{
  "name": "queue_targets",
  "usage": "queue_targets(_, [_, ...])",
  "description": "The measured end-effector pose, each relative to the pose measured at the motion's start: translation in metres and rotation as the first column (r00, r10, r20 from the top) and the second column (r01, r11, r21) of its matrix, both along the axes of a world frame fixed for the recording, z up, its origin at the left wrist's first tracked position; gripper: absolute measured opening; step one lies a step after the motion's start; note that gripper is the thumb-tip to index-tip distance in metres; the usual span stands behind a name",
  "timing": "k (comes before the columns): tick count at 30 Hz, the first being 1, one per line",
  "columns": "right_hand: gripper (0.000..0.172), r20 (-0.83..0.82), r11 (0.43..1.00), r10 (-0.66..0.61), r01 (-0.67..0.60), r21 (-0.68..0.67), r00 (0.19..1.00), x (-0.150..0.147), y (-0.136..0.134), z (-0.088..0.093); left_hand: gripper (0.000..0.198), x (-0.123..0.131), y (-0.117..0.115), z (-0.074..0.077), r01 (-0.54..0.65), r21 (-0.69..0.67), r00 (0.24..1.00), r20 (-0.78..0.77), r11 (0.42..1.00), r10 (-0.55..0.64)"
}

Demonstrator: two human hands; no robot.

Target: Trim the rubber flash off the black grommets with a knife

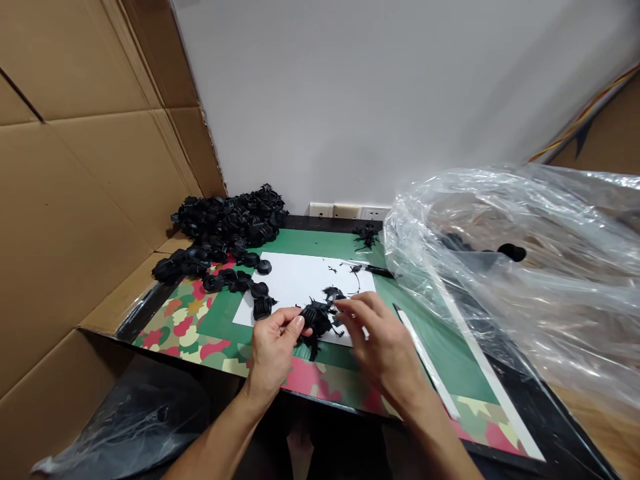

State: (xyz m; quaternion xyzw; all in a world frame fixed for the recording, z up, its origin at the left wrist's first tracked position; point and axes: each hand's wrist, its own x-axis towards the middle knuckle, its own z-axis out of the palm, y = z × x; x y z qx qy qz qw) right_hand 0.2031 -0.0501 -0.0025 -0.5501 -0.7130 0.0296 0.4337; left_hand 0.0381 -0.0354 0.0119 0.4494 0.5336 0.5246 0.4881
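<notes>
**Ribbed black piece point(315, 319) was pinched in the left grip point(273, 348) over white paper point(291, 285)**

The piece was above the near part of the sheet, its ridges showing and its edges ragged with thin tabs. The left grip was closed on its left side, thumb on top. The right grip point(384, 345) was at the other side with its fingers curled towards the ragged edge; whether it pinched anything could not be told.

Black scraps point(334, 293) were scattered on the paper just beyond the fingers. To the left, a line of ribbed black discs point(259, 290) trailed along the sheet's edge from a large black heap point(230, 217) at the back left corner. A black pen-like tool point(379, 271) lay at the paper's right edge, with a small tangle of black trimmings point(367, 236) behind it. Nearer, a long white strip point(425, 360) slanted beside the right forearm.

All this lay on a green mat point(220, 320) with camouflage patterning, spread over a black desk point(540, 417). A crumpled clear plastic bag point(475, 200) covered the right side. Cardboard point(85, 193) stood at left, and sockets point(347, 211) were set low in the pale wall point(370, 93).
</notes>
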Motion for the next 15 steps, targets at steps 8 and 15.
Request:
queue_targets(8, [0.017, -0.117, 0.986, -0.122, 0.107, -0.127, 0.986, -0.03, 0.004, -0.012, 0.005, -0.003, 0.001, -0.011, 0.003, 0.115, 0.99, -0.14, 0.993, 0.013])
queue_targets(15, [0.021, -0.368, 0.988, 0.106, -0.138, -0.063, 0.924, -0.024, 0.004, -0.002, 0.009, 0.002, -0.002, -0.001, 0.111, 0.213, 0.968, -0.246, 0.971, -0.057])
